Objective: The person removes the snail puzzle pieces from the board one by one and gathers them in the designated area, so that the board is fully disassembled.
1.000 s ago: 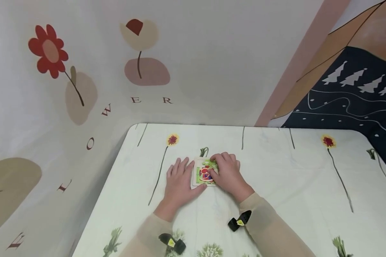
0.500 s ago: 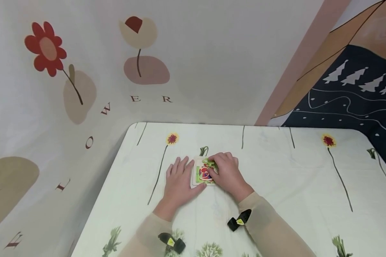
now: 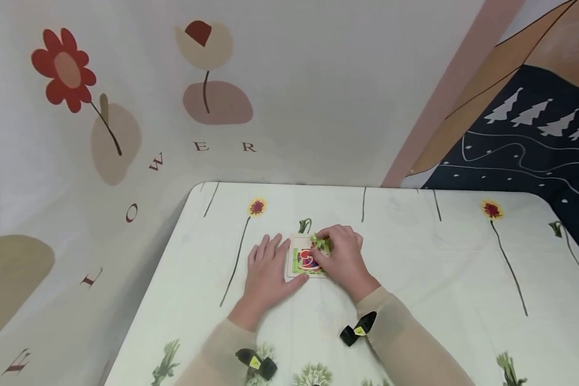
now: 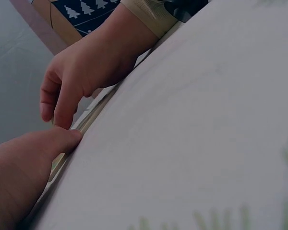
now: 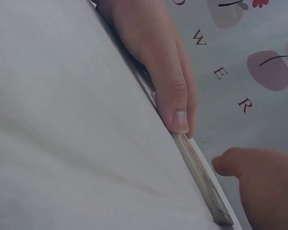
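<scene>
A small square puzzle board [image 3: 296, 271] with a pale border and a colourful picture of red, purple and green lies flat on the table. My left hand [image 3: 268, 273] rests along its left side, fingers straight, with the thumb pressing the near edge. In the right wrist view that thumb [image 5: 175, 103] sits on the rim of the board [image 5: 201, 182]. Over the board's upper right corner, my right hand [image 3: 341, 258] pinches a green puzzle piece [image 3: 322, 244] between thumb and fingers. The piece is tilted up from the picture and partly hidden by the fingers.
A white cloth printed with flowers covers the table [image 3: 434, 289]. Behind it hangs a pale curtain [image 3: 318, 107] with flower prints and letters, and a dark patterned cloth [image 3: 526, 139] is at the right. Each sleeve carries a black wrist camera [image 3: 358, 329].
The right hand has tipped the green piece up and slightly right from the board, showing more of its face. The left hand stays in place on the board.
</scene>
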`<state>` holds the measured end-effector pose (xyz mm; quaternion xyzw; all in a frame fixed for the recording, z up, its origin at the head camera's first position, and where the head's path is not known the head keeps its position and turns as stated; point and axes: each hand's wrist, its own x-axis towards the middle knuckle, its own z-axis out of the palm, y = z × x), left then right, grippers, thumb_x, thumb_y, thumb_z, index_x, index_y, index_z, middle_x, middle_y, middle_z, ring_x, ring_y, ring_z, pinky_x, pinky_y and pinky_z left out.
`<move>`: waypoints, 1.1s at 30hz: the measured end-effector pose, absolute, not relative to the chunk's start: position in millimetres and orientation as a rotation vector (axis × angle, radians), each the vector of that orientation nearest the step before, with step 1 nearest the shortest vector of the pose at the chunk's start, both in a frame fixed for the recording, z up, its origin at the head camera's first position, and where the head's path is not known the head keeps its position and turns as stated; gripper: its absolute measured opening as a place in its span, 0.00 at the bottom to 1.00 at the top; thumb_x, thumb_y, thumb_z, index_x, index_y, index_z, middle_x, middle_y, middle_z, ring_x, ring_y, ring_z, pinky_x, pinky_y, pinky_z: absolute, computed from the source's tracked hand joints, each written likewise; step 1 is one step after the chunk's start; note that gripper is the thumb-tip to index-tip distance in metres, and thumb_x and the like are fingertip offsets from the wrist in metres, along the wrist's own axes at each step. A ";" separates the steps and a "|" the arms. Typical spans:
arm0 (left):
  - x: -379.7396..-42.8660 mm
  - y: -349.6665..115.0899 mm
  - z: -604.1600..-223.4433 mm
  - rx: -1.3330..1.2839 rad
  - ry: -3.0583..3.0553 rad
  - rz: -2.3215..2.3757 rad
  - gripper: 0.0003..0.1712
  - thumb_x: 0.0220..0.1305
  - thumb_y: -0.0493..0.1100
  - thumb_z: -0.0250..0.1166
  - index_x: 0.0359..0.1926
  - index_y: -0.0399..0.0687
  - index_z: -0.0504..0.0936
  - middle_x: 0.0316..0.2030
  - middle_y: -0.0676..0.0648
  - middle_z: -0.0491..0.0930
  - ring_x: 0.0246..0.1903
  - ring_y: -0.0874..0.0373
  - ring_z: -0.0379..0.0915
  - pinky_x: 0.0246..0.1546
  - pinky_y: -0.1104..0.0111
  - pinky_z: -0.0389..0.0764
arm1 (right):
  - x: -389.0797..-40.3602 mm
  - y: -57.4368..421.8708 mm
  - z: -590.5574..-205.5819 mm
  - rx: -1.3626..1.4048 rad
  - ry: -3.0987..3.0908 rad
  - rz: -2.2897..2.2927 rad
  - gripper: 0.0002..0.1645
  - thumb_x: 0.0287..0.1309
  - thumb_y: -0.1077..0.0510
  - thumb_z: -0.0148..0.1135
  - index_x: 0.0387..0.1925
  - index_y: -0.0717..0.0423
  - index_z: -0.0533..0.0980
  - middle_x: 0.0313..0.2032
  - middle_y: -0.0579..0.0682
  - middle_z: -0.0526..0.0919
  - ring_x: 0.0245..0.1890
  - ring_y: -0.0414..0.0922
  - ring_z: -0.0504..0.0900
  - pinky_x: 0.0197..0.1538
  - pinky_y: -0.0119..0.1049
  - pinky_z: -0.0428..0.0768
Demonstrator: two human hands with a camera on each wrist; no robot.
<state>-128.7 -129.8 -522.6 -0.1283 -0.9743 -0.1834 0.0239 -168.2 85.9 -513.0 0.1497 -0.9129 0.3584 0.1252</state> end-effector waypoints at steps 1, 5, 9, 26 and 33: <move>-129.0 -129.1 -522.7 -0.399 -3.018 -0.565 0.57 0.63 0.77 0.64 0.80 0.45 0.66 0.81 0.39 0.58 0.81 0.37 0.44 0.77 0.38 0.49 | -168.2 87.1 -513.0 0.424 -2.634 1.085 0.18 0.57 0.55 0.82 0.46 0.51 0.84 0.46 0.46 0.87 0.50 0.50 0.77 0.62 0.59 0.61; -129.7 -127.8 -522.3 -0.394 -3.034 -0.559 0.58 0.63 0.77 0.64 0.81 0.45 0.65 0.81 0.39 0.58 0.82 0.37 0.44 0.77 0.38 0.48 | -168.2 91.3 -513.8 0.397 -2.554 1.172 0.16 0.56 0.58 0.83 0.43 0.51 0.83 0.43 0.46 0.87 0.47 0.50 0.78 0.62 0.59 0.61; -131.0 -128.8 -520.4 -0.407 -3.038 -0.535 0.58 0.63 0.77 0.64 0.82 0.46 0.64 0.81 0.39 0.57 0.82 0.37 0.43 0.77 0.38 0.48 | -169.0 93.3 -515.6 0.399 -2.500 1.197 0.16 0.55 0.58 0.83 0.42 0.51 0.83 0.42 0.46 0.87 0.47 0.49 0.79 0.61 0.59 0.60; -129.4 -130.6 -520.3 -0.400 -3.026 -0.549 0.59 0.62 0.77 0.65 0.81 0.46 0.65 0.81 0.40 0.58 0.82 0.37 0.43 0.77 0.38 0.49 | -171.0 122.2 -514.4 0.392 -2.448 1.188 0.14 0.61 0.52 0.81 0.48 0.46 0.88 0.44 0.40 0.90 0.54 0.44 0.79 0.68 0.58 0.58; -128.2 -128.5 -520.4 -0.398 -3.015 -0.578 0.58 0.62 0.76 0.66 0.81 0.46 0.65 0.81 0.40 0.58 0.82 0.37 0.44 0.76 0.38 0.49 | -168.9 152.2 -516.7 0.384 -2.452 1.150 0.16 0.58 0.57 0.82 0.48 0.49 0.89 0.47 0.45 0.91 0.57 0.49 0.79 0.66 0.61 0.59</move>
